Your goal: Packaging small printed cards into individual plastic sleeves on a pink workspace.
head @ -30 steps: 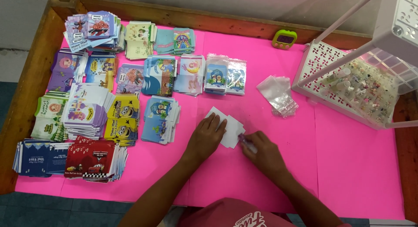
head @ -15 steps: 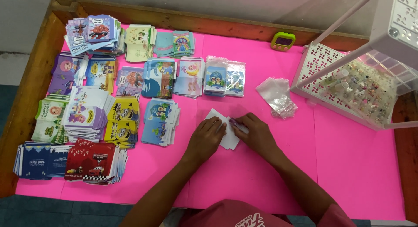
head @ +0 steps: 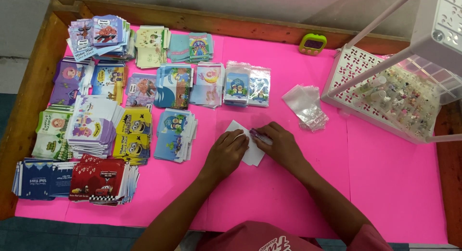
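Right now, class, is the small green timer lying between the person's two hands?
No: the green timer sits at the table's far edge, while both hands rest on a white envelope.

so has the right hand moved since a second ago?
Yes. The right hand has slid up and left onto the white envelope, closer to the left hand and the clear bags.

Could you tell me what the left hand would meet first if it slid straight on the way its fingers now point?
Probably the right hand: the left hand points up-right across the white paper toward it.
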